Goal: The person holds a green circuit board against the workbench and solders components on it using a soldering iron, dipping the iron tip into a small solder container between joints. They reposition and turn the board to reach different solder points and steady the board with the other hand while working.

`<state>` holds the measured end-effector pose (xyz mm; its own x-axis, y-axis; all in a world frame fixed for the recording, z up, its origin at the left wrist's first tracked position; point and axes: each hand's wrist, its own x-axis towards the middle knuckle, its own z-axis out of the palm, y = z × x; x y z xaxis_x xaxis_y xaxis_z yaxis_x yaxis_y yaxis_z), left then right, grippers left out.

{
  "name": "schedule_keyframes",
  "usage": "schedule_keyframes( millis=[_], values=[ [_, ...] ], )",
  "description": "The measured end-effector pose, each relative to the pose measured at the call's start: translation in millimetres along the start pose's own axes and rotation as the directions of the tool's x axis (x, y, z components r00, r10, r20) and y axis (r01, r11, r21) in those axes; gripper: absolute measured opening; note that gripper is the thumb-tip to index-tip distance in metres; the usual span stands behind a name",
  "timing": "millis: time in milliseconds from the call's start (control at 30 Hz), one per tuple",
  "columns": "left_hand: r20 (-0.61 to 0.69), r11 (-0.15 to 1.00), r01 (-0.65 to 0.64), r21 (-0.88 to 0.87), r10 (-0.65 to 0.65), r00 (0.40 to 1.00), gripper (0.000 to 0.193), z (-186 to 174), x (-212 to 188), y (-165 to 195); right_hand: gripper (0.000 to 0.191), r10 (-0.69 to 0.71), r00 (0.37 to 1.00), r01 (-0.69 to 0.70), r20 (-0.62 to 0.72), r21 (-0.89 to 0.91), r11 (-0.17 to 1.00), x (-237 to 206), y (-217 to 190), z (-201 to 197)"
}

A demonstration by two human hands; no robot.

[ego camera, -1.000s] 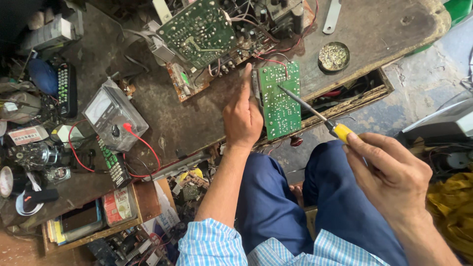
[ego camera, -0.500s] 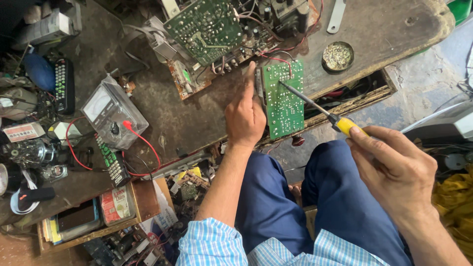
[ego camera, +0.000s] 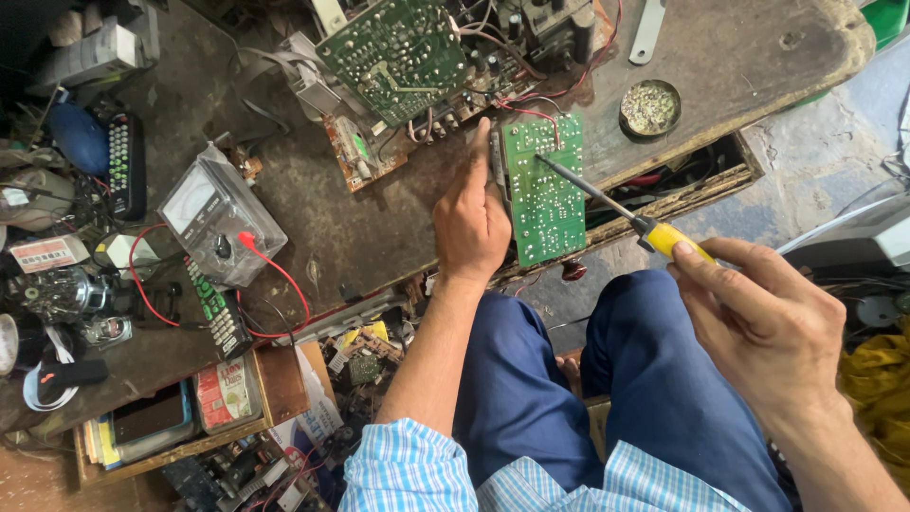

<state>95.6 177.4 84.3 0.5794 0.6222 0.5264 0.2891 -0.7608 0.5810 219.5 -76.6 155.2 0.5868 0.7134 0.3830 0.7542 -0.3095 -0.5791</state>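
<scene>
Green board (ego camera: 542, 190) lies on the bench edge (ego camera: 379, 228), steadied along its left side by the left hand (ego camera: 471, 220). Right of the board, the right hand (ego camera: 763, 327) grips a yellow-handled iron (ego camera: 621, 210), tip touching the board.

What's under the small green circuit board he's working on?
The small green circuit board lies on the worn wooden bench, steadied at its edge by the left hand. Its lower end overhangs an open drawer. The board's underside is hidden.
</scene>
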Motion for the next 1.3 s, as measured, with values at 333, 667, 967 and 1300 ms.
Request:
schedule_keyframes(
  millis=[333, 667, 967, 1300],
  values=[
    [0.030, 0.999, 0.045, 0.012, -0.045, 0.999, 0.067, -1.5, 0.0, 2.3, 0.031, -0.020, 1.000, 0.020, 0.006, 0.003, 1.000, -1.9, 7.4, 0.7],
    [-0.041, 0.998, -0.066, 0.011, 0.066, 0.997, 0.066, -0.7, -1.9, 1.9, 0.029, -0.050, 0.999, 0.049, -0.009, -0.066, 0.997, 11.5, -5.5, -5.8],
    [-0.005, 1.000, -0.008, 0.003, 0.008, 1.000, 0.065, 1.0, -3.0, -0.7, 0.031, -0.059, 0.998, 0.057, -0.017, -0.071, 0.996, 13.0, -5.9, -6.3],
    [0.010, 1.000, 0.027, 0.001, -0.027, 1.000, 0.062, 0.6, -2.3, -0.1, 0.034, -0.063, 0.998, 0.062, -0.008, -0.064, 0.996, 13.4, -5.1, -8.6]
  ],
)
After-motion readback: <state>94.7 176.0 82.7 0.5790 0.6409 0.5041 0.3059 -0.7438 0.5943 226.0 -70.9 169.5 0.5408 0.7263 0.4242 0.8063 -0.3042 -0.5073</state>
